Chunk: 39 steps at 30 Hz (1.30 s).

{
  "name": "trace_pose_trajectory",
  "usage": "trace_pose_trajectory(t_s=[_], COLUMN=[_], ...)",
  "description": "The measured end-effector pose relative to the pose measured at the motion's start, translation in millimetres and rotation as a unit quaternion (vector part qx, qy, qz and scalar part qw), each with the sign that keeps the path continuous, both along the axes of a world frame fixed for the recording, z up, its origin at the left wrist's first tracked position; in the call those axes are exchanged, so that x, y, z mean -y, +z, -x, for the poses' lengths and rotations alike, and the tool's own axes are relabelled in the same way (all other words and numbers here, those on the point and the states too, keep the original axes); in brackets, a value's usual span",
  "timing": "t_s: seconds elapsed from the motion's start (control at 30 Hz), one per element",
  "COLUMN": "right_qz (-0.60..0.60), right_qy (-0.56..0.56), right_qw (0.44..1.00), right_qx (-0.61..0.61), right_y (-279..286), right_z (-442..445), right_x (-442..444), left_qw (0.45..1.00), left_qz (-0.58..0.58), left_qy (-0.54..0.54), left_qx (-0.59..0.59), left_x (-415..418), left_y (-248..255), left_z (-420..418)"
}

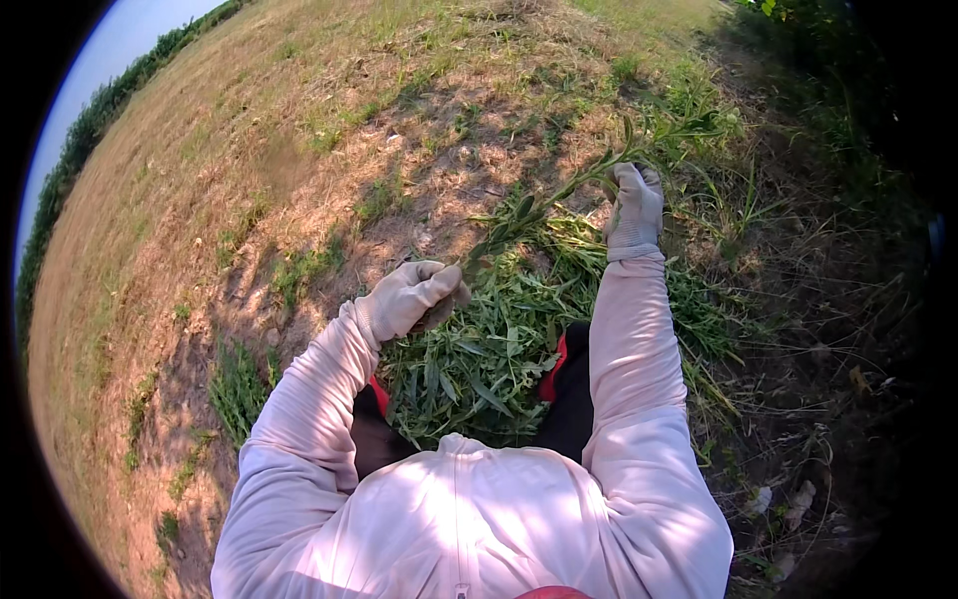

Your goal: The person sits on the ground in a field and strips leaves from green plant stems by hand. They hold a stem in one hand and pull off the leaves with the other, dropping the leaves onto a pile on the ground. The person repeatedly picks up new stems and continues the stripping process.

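A leafy green plant stem (572, 183) stretches diagonally between my two gloved hands. My left hand (420, 294), in a pale work glove, is closed on its lower left end. Farther out and to the right, my right hand (635, 201), in a matching glove, is closed around the stem nearer its upper leafy part; the fingertips are partly hidden. Below the stem, a heap of cut green plants (486, 352) lies on the ground in front of my body, between my dark-clothed legs.
Dry grassy ground (299, 180) with small weeds spreads ahead and left. A low green weed clump (239, 385) grows beside my left arm. Dark shaded brush (831, 150) stands at the right, with dry twigs and leaves below it. Part of a red item shows at the bottom edge.
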State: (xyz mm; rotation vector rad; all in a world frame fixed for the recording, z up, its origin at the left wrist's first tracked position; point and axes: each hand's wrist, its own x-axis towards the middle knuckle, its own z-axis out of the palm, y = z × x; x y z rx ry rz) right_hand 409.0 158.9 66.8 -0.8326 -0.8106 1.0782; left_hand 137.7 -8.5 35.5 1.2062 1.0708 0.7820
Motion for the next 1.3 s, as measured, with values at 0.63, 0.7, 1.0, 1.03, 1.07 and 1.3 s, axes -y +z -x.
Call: trace_pose_trajectory(t_s=[0.63, 0.7, 1.0, 1.03, 1.07, 1.3], right_qz=[-0.153, -0.122, -0.328, -0.380, -0.430, -0.403], right_qy=[0.095, 0.008, -0.315, -0.312, -0.308, -0.234], right_qw=[0.980, 0.990, 0.815, 0.781, 0.743, 0.592], right_qx=[0.090, 0.068, 0.358, 0.385, 0.410, 0.657], right_y=[-12, -11, 14, 16, 19, 27], right_z=[6, 10, -19, -14, -8, -11], right_x=[19, 16, 23, 30, 36, 47], left_qw=[1.000, 1.000, 0.999, 0.999, 0.999, 0.999], left_qz=[-0.012, -0.018, 0.034, 0.032, 0.026, 0.031], left_qy=[0.005, 0.012, 0.013, 0.004, -0.001, 0.007], left_qx=[0.010, -0.008, 0.026, 0.028, 0.028, 0.024], left_x=[4, 3, 7, 7, 6, 9], left_y=[3, 8, 3, 3, 2, 1], left_z=[-5, -6, -8, -7, -6, -5])
